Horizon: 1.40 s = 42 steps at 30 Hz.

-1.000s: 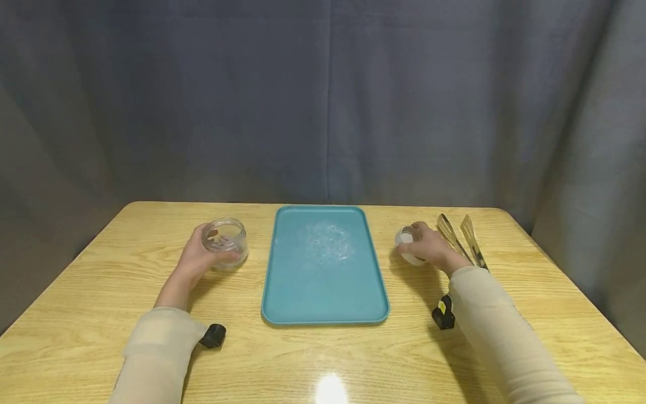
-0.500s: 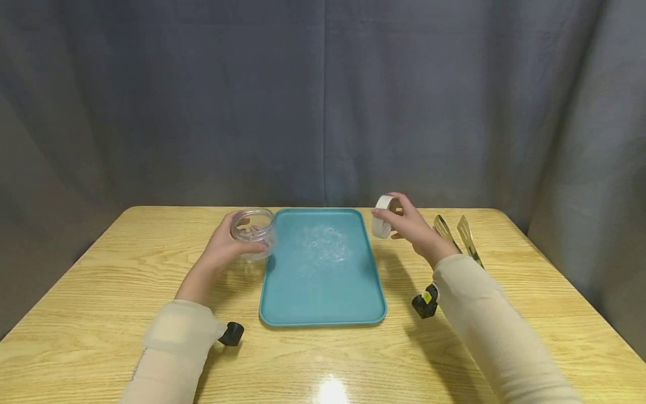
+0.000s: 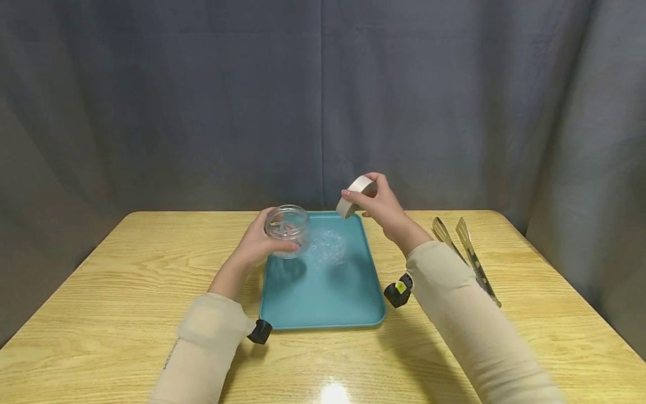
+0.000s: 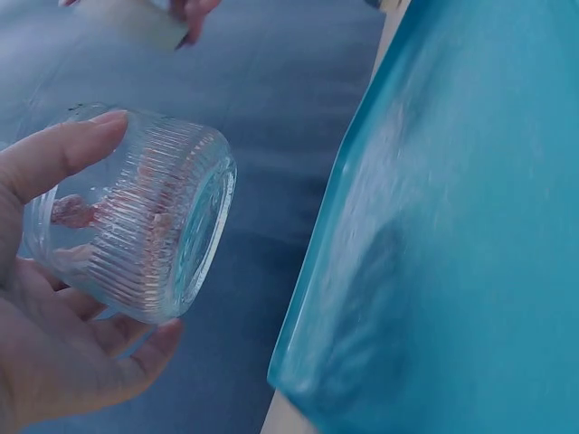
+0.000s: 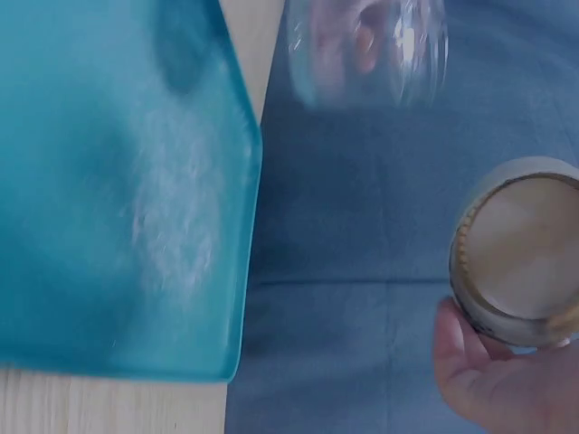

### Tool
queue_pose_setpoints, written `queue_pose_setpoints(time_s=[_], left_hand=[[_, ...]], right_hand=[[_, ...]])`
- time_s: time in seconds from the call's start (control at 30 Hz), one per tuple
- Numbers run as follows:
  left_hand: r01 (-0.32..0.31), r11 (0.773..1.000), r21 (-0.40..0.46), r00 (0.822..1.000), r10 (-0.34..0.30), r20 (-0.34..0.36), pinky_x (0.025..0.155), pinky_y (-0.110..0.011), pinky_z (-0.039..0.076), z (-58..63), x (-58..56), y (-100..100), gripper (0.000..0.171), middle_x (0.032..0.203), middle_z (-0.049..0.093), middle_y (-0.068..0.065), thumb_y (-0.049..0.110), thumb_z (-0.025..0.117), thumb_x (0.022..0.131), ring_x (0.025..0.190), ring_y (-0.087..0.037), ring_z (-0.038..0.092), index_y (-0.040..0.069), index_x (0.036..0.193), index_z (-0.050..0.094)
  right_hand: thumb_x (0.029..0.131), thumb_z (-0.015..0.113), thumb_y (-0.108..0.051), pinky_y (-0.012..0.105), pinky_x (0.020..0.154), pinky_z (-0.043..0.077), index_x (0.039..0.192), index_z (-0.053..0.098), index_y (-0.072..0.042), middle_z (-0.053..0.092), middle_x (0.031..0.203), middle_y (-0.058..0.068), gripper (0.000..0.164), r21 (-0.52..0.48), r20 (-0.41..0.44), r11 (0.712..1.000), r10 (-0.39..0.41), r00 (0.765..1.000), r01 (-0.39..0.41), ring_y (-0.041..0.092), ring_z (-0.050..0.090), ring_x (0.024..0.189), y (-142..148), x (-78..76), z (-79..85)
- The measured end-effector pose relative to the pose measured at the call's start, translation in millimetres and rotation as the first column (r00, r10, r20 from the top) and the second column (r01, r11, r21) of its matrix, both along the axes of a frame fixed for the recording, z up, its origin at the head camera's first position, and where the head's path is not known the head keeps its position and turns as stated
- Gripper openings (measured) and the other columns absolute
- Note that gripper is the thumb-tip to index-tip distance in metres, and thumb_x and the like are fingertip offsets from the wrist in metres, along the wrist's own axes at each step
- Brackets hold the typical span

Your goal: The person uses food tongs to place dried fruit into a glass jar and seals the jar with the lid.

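Note:
My left hand (image 3: 259,238) grips a clear ribbed glass jar (image 3: 286,231) round its side, above the far left part of the blue tray (image 3: 323,303). The jar's mouth is uncovered. Pinkish bits show through its glass in the left wrist view, too unclear to name. My right hand (image 3: 386,210) pinches a white round lid (image 3: 355,196) by its rim, tilted, over the tray's far right edge. In the right wrist view the inside of the lid (image 5: 525,244) looks beige and closed. Jar and lid are apart, the lid higher and to the right.
A pair of metal tongs (image 3: 469,252) lies on the wooden table (image 3: 126,292) right of the tray, partly behind my right sleeve. Pale scuffs mark the tray's middle. A dark grey curtain (image 3: 227,112) hangs behind the table.
My left hand has brought the jar rightward from the table to over the tray. My right hand has lifted the lid off the table and moved it left, toward the jar.

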<state>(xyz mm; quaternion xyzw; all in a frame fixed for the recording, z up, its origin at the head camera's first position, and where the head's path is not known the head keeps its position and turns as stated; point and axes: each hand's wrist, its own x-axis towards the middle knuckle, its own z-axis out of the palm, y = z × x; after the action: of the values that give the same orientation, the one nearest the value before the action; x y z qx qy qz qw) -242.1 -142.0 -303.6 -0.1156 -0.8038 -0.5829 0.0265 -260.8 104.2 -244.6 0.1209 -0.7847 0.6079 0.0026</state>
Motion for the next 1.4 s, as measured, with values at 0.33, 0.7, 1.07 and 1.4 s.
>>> queue_pose_setpoints(time_s=[0.33, 0.7, 1.07, 1.4], left_hand=[[0.027, 0.999, 0.024, 1.000, -0.027, 0.016, 0.087, -0.040, 0.036, 0.9, -4.4, 28.8, 0.086, 0.124, 0.041, -0.008, 0.007, 0.079, 0.057, 0.107, -0.025, 0.041, 0.009, 0.129, 0.031], [0.080, 0.996, 0.023, 0.997, -0.081, 0.014, 0.086, -0.036, 0.037, 2.7, -6.7, 50.8, 0.086, 0.123, 0.041, -0.005, 0.007, 0.080, 0.057, 0.109, -0.021, 0.039, 0.011, 0.129, 0.032], [0.085, 0.992, 0.092, 0.996, -0.088, 0.021, 0.085, -0.037, 0.038, 5.6, -4.8, 54.6, 0.086, 0.122, 0.041, -0.006, 0.004, 0.078, 0.058, 0.108, -0.023, 0.040, 0.012, 0.129, 0.031], [0.093, 0.992, 0.088, 0.996, -0.091, -0.017, 0.085, -0.040, 0.037, 3.9, -5.2, 57.9, 0.085, 0.121, 0.041, -0.007, 0.000, 0.077, 0.057, 0.107, -0.023, 0.039, 0.009, 0.129, 0.031]], right_hand=[[0.076, 0.066, -0.020, 0.034, 0.088, 0.035, 0.121, 0.019, -0.007, 0.035, 0.115, 0.015, 0.067, -0.187, -0.025, 0.977, -0.106, 0.994, 0.100, 0.023, 0.041, 0.102, -26.5, -2.6, 1.4], [0.075, 0.067, -0.019, 0.030, 0.078, 0.039, 0.119, 0.020, -0.006, 0.045, 0.108, 0.015, 0.065, -0.217, -0.122, 0.976, -0.056, 0.991, 0.028, 0.021, 0.046, 0.091, -43.8, -4.8, -13.8], [0.075, 0.068, -0.020, 0.039, 0.087, 0.036, 0.133, 0.025, -0.006, 0.040, 0.119, 0.012, 0.073, -0.048, -0.095, 0.997, 0.054, 0.994, -0.059, 0.024, 0.043, 0.104, -39.4, -1.3, -26.2], [0.074, 0.069, -0.013, 0.041, 0.090, 0.032, 0.129, 0.030, -0.005, 0.041, 0.120, 0.010, 0.069, 0.016, -0.026, 0.980, 0.199, 0.980, -0.199, 0.023, 0.041, 0.107, -26.4, 0.2, -30.1]])
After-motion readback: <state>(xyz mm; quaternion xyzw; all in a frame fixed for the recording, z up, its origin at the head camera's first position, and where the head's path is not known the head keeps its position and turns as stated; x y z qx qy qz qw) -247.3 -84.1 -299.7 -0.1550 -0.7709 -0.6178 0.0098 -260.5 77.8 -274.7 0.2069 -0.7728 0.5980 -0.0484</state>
